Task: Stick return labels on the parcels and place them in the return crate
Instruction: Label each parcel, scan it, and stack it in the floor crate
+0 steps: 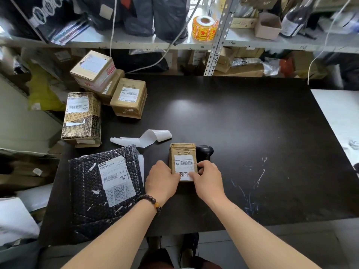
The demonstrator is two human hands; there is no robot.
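A small brown cardboard parcel [182,152] lies on the black table [242,123] in front of me. It carries a white shipping label, and a white return label [184,175] with black characters lies across its near end. My left hand [162,178] presses on the left edge of that label. My right hand [208,178] holds the parcel's right side, its thumb on the label. A strip of white label backing paper [143,138] lies just behind the parcel. No crate is in sight.
A black bubble mailer [104,191] lies at my left. A patterned box [81,119] and several brown boxes [129,98] stand at the table's far left. A black scanner [205,151] sits behind the parcel. Shelves hold a roll of orange stickers [204,28], bags and a bottle.
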